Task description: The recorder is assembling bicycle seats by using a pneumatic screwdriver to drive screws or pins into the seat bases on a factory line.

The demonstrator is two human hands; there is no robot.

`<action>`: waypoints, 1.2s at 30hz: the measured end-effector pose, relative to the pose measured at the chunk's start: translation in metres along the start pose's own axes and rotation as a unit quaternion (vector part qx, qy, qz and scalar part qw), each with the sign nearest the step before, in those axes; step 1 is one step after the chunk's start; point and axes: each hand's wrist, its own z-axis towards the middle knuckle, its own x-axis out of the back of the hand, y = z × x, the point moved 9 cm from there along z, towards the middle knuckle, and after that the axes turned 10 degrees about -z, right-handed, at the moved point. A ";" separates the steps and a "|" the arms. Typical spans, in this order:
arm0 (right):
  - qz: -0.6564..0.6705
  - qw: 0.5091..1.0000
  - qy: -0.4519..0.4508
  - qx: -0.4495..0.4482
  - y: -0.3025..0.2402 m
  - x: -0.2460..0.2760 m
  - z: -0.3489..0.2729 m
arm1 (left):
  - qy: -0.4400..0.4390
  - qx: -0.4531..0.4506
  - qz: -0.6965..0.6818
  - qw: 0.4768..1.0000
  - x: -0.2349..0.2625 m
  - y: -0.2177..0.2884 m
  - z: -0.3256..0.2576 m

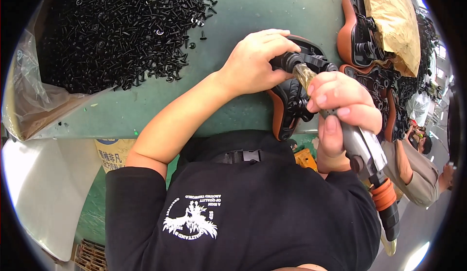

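Right hand's grip clenched round a grey power driver; left hand's grip, at 1 o'clock, grasping a black-and-brown moulded part, at 2 o'clock over the green counter; similar parts farther out; black screws heaped at 10 o'clock.

brown paper — grey-sleeved co-worker

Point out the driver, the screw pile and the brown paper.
Driver [358,143]: head view, on its grey body.
Screw pile [121,35]: head view, on the middle of the heap.
Brown paper [393,21]: head view, on its crumpled upper face.
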 end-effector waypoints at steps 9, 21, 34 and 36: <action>0.047 0.993 0.025 -0.109 0.021 -0.005 0.022 | 0.029 -0.004 0.024 0.999 0.003 0.003 -0.004; 0.164 0.982 0.097 -0.014 -0.021 0.066 -0.024 | -0.040 0.081 0.480 0.873 0.090 0.017 -0.040; 0.239 0.960 0.149 0.011 -0.057 0.124 -0.047 | 0.003 0.323 -0.449 0.833 -0.047 0.065 -0.012; 0.271 0.953 0.134 0.008 -0.061 0.125 -0.045 | -0.032 0.306 -0.514 0.801 -0.068 0.072 -0.020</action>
